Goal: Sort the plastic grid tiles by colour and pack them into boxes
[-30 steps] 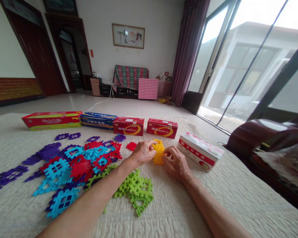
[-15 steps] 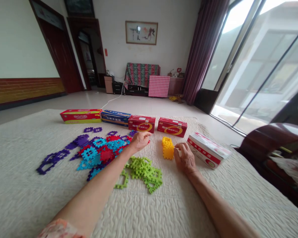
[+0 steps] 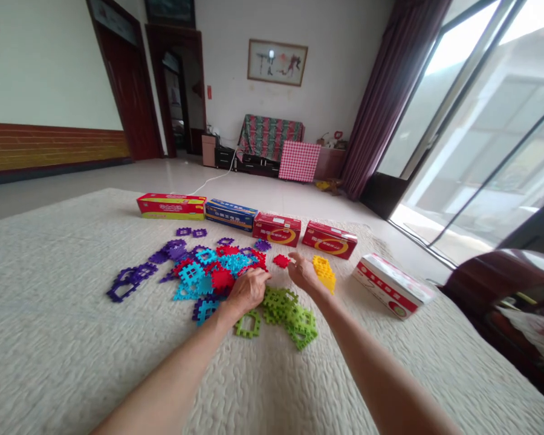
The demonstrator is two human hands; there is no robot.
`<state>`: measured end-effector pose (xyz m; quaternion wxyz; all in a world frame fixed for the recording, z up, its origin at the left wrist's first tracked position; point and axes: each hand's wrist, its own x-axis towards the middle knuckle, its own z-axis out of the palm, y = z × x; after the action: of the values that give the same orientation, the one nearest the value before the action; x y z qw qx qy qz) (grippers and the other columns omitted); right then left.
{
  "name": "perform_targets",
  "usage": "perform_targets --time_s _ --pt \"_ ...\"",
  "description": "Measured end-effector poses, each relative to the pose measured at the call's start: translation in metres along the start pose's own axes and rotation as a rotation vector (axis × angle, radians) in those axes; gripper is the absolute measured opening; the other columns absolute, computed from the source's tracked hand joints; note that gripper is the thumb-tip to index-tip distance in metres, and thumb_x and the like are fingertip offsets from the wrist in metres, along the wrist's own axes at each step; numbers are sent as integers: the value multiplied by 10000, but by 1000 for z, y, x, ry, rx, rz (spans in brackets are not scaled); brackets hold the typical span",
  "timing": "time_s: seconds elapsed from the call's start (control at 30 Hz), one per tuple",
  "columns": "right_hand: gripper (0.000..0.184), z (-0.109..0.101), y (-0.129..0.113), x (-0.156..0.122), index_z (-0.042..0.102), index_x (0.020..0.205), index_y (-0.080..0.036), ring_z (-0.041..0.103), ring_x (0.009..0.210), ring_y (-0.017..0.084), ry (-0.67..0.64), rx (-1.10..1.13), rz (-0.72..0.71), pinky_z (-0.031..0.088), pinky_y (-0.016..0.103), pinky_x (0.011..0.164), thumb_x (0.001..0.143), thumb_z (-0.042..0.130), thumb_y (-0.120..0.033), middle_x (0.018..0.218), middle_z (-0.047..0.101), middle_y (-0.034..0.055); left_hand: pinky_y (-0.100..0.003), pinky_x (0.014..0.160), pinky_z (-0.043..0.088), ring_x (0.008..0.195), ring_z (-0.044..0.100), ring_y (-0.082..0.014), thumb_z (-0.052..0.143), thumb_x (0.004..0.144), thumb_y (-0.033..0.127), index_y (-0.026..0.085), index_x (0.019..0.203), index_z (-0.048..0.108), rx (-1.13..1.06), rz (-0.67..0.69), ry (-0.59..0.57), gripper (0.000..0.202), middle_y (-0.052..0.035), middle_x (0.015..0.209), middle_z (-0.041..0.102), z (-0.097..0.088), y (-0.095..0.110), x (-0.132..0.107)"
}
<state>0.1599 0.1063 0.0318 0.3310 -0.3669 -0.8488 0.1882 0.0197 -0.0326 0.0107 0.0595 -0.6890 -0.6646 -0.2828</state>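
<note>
My left hand (image 3: 249, 289) lies at the right edge of a mixed pile, its fingers bent down and closed beside red toothed building pieces (image 3: 223, 279); what they hold, if anything, is hidden. Just right of it, my right hand (image 3: 303, 270) points leftward with fingers apart, close to a single red building piece (image 3: 281, 261) on the quilt. Behind that wrist stands a yellow stack of building pieces (image 3: 324, 275), partly covered. Green pieces (image 3: 281, 305) are heaped between my forearms. Light-blue pieces (image 3: 191, 273) and purple pieces (image 3: 131, 281) spread to the left.
Along the far side stand a red-and-yellow box (image 3: 172, 207), a blue box (image 3: 231, 215) and two red boxes (image 3: 276, 229). A white-and-red box (image 3: 392, 287) sits at the right. A dark red wooden piece of furniture (image 3: 485, 272) borders the pale quilt (image 3: 72, 362).
My right hand has moved left, from beside the yellow stack to near the single red piece. My left hand has drawn back toward me onto the pile's edge. The view has turned slightly left.
</note>
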Motion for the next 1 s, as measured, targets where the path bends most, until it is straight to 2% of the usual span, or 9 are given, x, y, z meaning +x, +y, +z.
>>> perform_targets --time_s 0.17,0.3,0.43,0.53,0.6,0.67,0.73,0.87,1.0 --pt "289 26 5 24 669 980 -167 653 844 236 -73 -25 120 485 345 786 736 517 -135 853 707 97 -312 873 465 930 592 -198 423 853 110 181 1036 675 0 -17 -10 319 -71 957 676 0 4 1" --pt "349 19 -11 17 642 1092 -158 658 837 211 -98 8 102 502 323 764 789 470 -159 942 708 89 -319 837 472 894 599 -208 423 852 113 165 993 679 3 -16 -28 297 -82 925 677 -1 5 1" --pt "346 -13 -28 -15 611 1147 -172 658 866 207 -82 26 71 505 349 791 852 437 -227 970 702 91 -299 854 469 918 612 -189 417 858 103 186 1055 657 -88 -19 18 321 -66 951 686 -3 4 1" --pt "286 -34 -38 -49 635 1079 -210 648 950 210 -204 52 -23 504 339 816 834 537 -319 1019 694 70 -287 857 468 924 622 -177 417 868 111 200 1081 643 -122 -43 49 323 -60 945 690 -5 3 0" --pt "436 -39 -44 -69 572 1189 -218 598 1069 237 -315 23 -155 473 383 892 772 627 -334 1181 631 94 -283 847 471 915 629 -177 422 876 124 201 1061 648 -123 -64 56 302 -60 926 692 -6 3 -1" --pt "576 -37 -50 -84 504 1270 -220 528 1167 267 -360 -38 -230 430 429 950 728 671 -312 1293 551 123 -279 846 473 916 633 -176 429 877 131 199 1037 654 -124 -78 58 284 -60 914 693 -6 3 -1" --pt "561 -30 -54 -92 491 1277 -218 501 1185 270 -359 -80 -267 408 444 968 743 654 -279 1306 530 131 -279 857 473 928 633 -174 428 879 137 196 1031 655 -132 -80 64 280 -59 916 694 -5 3 -1" --pt "363 -18 -53 -96 548 1181 -226 535 1092 233 -306 -82 -340 403 401 955 819 571 -223 1185 591 96 -280 880 474 945 629 -169 418 879 140 191 1067 647 -144 -68 71 300 -56 941 692 -2 1 0" --pt "289 -11 -45 -92 562 1141 -210 554 1037 248 -139 -169 -180 409 407 931 858 525 -260 1107 614 113 -287 870 481 932 627 -176 424 855 111 190 1070 647 -130 -28 47 320 -61 933 689 1 1 1"
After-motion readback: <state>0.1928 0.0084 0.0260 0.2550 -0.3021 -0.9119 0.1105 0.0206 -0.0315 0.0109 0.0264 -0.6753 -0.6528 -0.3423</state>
